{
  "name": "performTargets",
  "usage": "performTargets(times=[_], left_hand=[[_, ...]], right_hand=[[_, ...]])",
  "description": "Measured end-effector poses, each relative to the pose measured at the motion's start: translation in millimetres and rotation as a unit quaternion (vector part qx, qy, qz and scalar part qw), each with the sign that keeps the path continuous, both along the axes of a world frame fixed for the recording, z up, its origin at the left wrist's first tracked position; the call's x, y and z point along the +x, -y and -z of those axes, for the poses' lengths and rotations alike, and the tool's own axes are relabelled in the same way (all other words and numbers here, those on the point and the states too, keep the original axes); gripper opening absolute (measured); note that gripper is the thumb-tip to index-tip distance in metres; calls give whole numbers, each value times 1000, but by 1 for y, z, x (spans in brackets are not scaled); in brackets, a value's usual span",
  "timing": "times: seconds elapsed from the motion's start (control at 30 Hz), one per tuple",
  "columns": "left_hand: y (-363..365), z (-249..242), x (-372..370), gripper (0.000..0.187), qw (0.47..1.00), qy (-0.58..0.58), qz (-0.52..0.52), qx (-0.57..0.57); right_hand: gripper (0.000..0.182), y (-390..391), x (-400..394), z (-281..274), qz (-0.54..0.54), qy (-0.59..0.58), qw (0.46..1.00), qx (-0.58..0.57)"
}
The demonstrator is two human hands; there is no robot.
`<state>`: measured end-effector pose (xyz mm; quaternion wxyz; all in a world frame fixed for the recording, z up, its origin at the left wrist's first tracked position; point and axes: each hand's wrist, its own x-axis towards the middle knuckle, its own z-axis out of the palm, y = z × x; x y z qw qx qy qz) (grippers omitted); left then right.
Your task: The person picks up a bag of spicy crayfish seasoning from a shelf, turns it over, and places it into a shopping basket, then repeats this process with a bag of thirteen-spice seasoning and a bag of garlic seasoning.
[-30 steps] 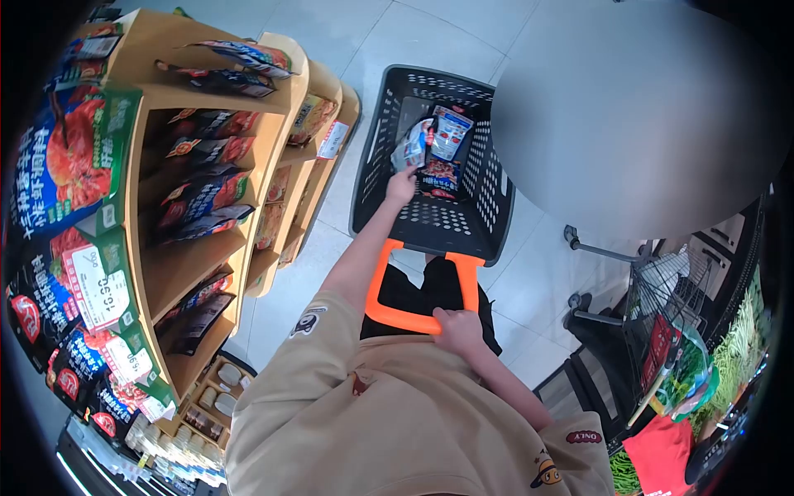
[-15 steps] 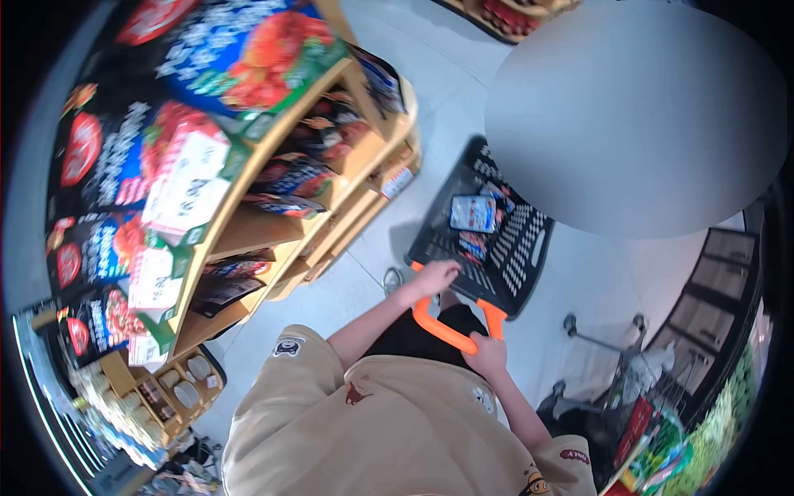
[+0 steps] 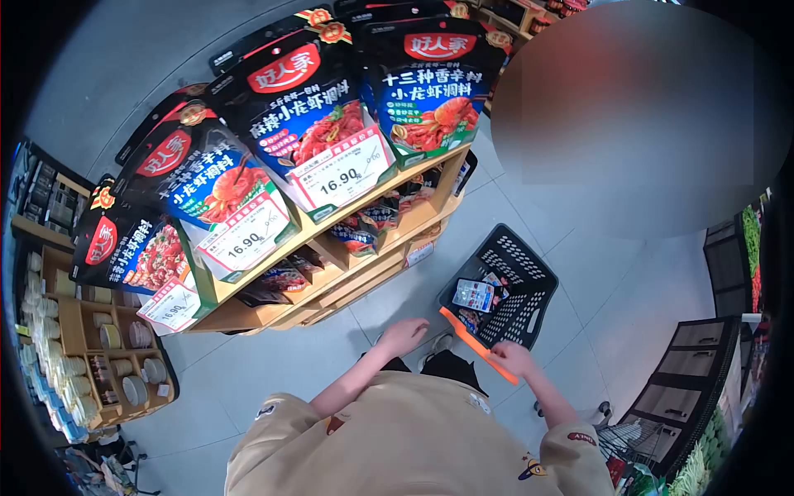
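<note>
a: while i look down from the head camera, my right hand [image 3: 511, 360] is curled round the orange handle [image 3: 480, 345] of the black basket [image 3: 504, 289], fingers wrapped on its lower end.

b: and your left hand?

a: my left hand [image 3: 404, 335] hangs free over the grey floor [image 3: 273, 372], fingers loosely spread, pinching nothing. it sits just left of the handle's upper end, near it, though i cannot tell if it touches.

b: where is the basket itself?

a: it stands on the floor in front of me, just beside the foot of the wooden shelf unit [image 3: 331, 264]. inside lie a few packets [image 3: 474, 295], one pale with a red patch on top, others darker beneath; i cannot read them.

b: what is on the shelves?

a: big dark seasoning bags [image 3: 310, 124] with red crayfish pictures stand along the top, with white price tags [image 3: 343, 178] reading 16.90. smaller pouches lie on the lower tiers. well off to my left a low rack holds rows of round tins [image 3: 112, 335].

b: anything on your right?

a: dark cabinets [image 3: 691, 372] and some greenery at the edge.
</note>
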<state>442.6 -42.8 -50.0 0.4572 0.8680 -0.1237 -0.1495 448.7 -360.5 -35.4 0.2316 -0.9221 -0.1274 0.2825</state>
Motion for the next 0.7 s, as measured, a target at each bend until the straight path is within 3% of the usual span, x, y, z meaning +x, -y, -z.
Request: performTargets(times=[0.1, 0.13, 0.17, 0.23, 0.4, 0.53, 0.6, 0.7], left_hand=[[-36, -10, -17, 26, 996, -58, -64, 10], [-48, -1, -22, 26, 994, -69, -80, 22], [-58, 5, -28, 27, 991, -82, -96, 34], [-76, 6, -37, 27, 990, -84, -112, 31], [-95, 19, -58, 28, 983, -83, -159, 34], [-92, 12, -61, 27, 986, -44, -159, 27], [-90, 2, -59, 27, 987, -35, -158, 17], [-90, -2, -59, 28, 986, -26, -167, 8]], right_hand=[[29, -22, 80, -23, 2, 136, 984, 119], [25, -47, 104, -63, 74, 89, 978, 174], [29, -58, 130, -75, 53, 204, 964, 160], [36, -83, 182, -103, 72, 281, 927, 237], [53, -136, 297, -185, 127, 322, 839, 420], [57, -166, 330, -241, 147, 303, 811, 478], [55, -176, 335, -256, 207, 158, 820, 510], [46, -185, 337, -260, 156, 71, 822, 543]])
